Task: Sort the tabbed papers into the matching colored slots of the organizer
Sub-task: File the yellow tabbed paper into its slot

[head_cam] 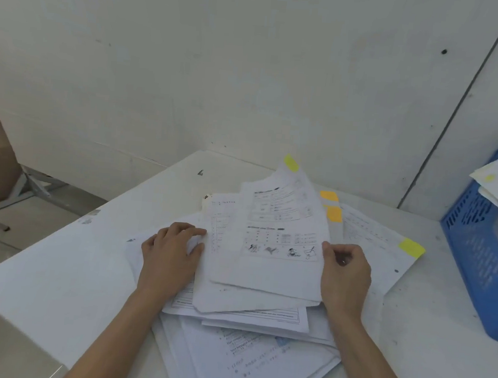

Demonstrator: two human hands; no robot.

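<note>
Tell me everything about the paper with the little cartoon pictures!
The cartoon paper is a thin white worksheet with printed lines, boxes and a row of small black drawings. A yellow tab sticks out of its far corner. It lies on top of the paper pile, its far end lifted and curled. The right hand pinches its right edge; the left hand grips the sheet beneath.

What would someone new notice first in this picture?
A messy pile of papers covers the middle of the white table, where the left hand and right hand grip a bundle of worksheets by its sides. A yellow tab tops it, orange tabs peek out behind, and a blue organizer stands far right.
</note>
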